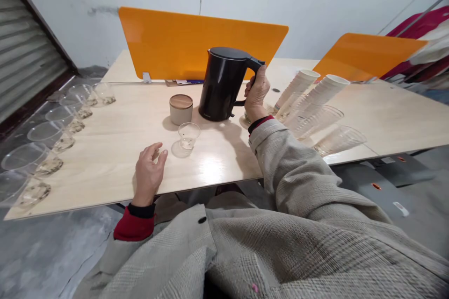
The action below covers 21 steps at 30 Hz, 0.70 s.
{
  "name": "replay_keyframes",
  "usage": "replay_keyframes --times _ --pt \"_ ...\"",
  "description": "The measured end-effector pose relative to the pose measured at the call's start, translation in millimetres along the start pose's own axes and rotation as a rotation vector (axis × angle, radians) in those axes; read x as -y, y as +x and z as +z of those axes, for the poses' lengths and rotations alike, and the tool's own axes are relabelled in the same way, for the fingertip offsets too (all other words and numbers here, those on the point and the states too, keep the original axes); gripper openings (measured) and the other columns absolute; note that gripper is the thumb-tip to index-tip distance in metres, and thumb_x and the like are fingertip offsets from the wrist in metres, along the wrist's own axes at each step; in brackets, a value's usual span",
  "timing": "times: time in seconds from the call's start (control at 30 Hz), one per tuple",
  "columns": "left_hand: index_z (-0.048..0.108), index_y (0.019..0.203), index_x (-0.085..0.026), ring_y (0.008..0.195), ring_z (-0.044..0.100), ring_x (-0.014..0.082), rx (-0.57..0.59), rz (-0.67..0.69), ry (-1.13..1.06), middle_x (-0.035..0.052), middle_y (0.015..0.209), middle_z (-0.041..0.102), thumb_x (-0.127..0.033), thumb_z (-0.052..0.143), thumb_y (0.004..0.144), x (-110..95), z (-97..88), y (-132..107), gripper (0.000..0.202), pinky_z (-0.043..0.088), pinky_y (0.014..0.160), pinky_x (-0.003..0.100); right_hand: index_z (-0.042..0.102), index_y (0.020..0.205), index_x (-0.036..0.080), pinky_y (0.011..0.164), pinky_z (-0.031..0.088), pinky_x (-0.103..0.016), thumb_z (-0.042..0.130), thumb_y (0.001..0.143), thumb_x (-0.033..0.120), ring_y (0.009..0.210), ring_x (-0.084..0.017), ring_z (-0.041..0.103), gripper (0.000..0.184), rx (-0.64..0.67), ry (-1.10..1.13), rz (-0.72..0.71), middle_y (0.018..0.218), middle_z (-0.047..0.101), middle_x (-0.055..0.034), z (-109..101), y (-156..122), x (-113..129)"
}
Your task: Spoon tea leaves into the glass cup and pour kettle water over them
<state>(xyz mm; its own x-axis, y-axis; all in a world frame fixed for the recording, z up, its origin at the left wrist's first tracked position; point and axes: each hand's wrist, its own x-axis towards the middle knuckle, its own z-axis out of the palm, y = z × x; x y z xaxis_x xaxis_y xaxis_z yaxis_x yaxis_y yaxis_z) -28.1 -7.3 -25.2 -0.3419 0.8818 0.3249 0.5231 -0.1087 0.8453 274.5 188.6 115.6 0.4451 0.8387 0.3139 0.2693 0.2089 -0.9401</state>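
My right hand (257, 91) is wrapped round the handle of a black electric kettle (223, 85). The kettle is upright; whether its base touches the table I cannot tell. My left hand (150, 170) is at the front of the table, fingers loosely curved and apart, with nothing in it. Just to its right stands a clear plastic cup (188, 136) with a few dark bits in the bottom, not touched by the hand. Behind that cup, left of the kettle, is a grey canister (181, 111) with a wooden lid.
Several clear cups (52, 142) with dark bits in them line the table's left end. Stacks of paper cups (297, 85) and clear plastic cups (308, 112) stand right of my forearm. An orange divider (168, 42) runs along the back of the wooden table (115, 159).
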Motion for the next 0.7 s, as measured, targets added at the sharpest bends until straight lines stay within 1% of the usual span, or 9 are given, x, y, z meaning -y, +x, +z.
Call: replay_keyframes --times 0.13,0.2,0.27,0.33,0.4,0.47,0.57,0.63,0.7 --pt "0.075 0.118 -0.023 0.120 0.072 0.0279 0.009 -0.001 -0.016 0.0103 0.125 0.079 -0.048 0.065 0.093 -2 -0.5 0 0.037 0.059 0.111 0.048 0.022 0.069 0.036 0.065 0.028 -0.033 0.023 0.090 0.103 0.072 -0.018 0.026 0.070 0.087 0.001 0.040 0.043 0.023 0.0077 -3 9 -6" --pt "0.076 0.118 -0.022 0.120 0.072 0.0276 0.017 0.003 -0.024 0.0102 0.126 0.078 -0.048 0.066 0.093 -2 -0.5 0 0.037 0.060 0.111 0.048 0.022 0.070 0.036 0.062 0.027 -0.033 0.025 0.090 0.102 0.071 -0.018 0.025 0.069 0.106 0.004 0.028 0.044 0.022 0.0080 -4 18 -13" --pt "0.076 0.118 -0.022 0.121 0.072 0.0273 0.022 0.007 -0.034 0.0099 0.126 0.078 -0.048 0.066 0.094 -1 -0.1 -1 0.037 0.060 0.111 0.048 0.026 0.071 0.036 0.057 0.027 -0.032 0.023 0.096 0.097 0.065 -0.017 0.027 0.066 0.058 0.086 0.013 0.047 0.026 0.0091 -4 29 -24" --pt "0.077 0.118 -0.023 0.121 0.072 0.0271 0.015 0.009 -0.051 0.0098 0.126 0.079 -0.048 0.067 0.094 2 0.7 -1 0.036 0.060 0.111 0.047 0.032 0.073 0.034 0.050 0.025 -0.031 0.018 0.101 0.091 0.056 -0.015 0.029 0.065 -0.014 0.219 0.008 0.053 0.029 0.0101 -2 44 -36" --pt "0.077 0.118 -0.023 0.120 0.073 0.0271 0.005 0.009 -0.074 0.0099 0.126 0.079 -0.048 0.069 0.094 5 1.8 -1 0.036 0.060 0.111 0.047 0.035 0.075 0.033 0.044 0.022 -0.030 0.018 0.101 0.090 0.049 -0.013 0.029 0.065 -0.057 0.319 -0.003 0.056 0.031 0.0102 0 58 -48" --pt "0.078 0.117 -0.023 0.120 0.073 0.0271 0.000 0.004 -0.093 0.0100 0.127 0.079 -0.048 0.070 0.094 8 2.7 0 0.035 0.059 0.112 0.047 0.037 0.075 0.032 0.041 0.020 -0.029 0.022 0.100 0.090 0.045 -0.011 0.029 0.066 -0.057 0.378 -0.037 0.058 0.032 0.0099 3 70 -59" --pt "0.078 0.118 -0.024 0.119 0.073 0.0270 0.001 -0.013 -0.112 0.0101 0.128 0.079 -0.047 0.072 0.093 12 3.4 2 0.034 0.059 0.113 0.047 0.039 0.075 0.030 0.037 0.021 -0.026 0.027 0.103 0.086 0.043 -0.008 0.030 0.065 -0.059 0.436 -0.082 0.060 0.037 0.0089 6 82 -70" --pt "0.078 0.118 -0.024 0.120 0.073 0.0271 0.004 -0.019 -0.118 0.0102 0.128 0.078 -0.046 0.072 0.094 13 3.4 3 0.034 0.059 0.113 0.047 0.039 0.072 0.029 0.036 0.020 -0.024 0.028 0.104 0.085 0.042 -0.007 0.030 0.066 -0.065 0.442 -0.084 0.059 0.036 0.0084 8 87 -74" --pt "0.078 0.119 -0.024 0.122 0.072 0.0274 0.009 -0.020 -0.117 0.0103 0.129 0.078 -0.047 0.072 0.094 13 2.9 3 0.034 0.059 0.113 0.047 0.037 0.070 0.029 0.035 0.018 -0.023 0.029 0.102 0.087 0.041 -0.008 0.030 0.067 -0.064 0.438 -0.089 0.057 0.032 0.0086 9 90 -75"
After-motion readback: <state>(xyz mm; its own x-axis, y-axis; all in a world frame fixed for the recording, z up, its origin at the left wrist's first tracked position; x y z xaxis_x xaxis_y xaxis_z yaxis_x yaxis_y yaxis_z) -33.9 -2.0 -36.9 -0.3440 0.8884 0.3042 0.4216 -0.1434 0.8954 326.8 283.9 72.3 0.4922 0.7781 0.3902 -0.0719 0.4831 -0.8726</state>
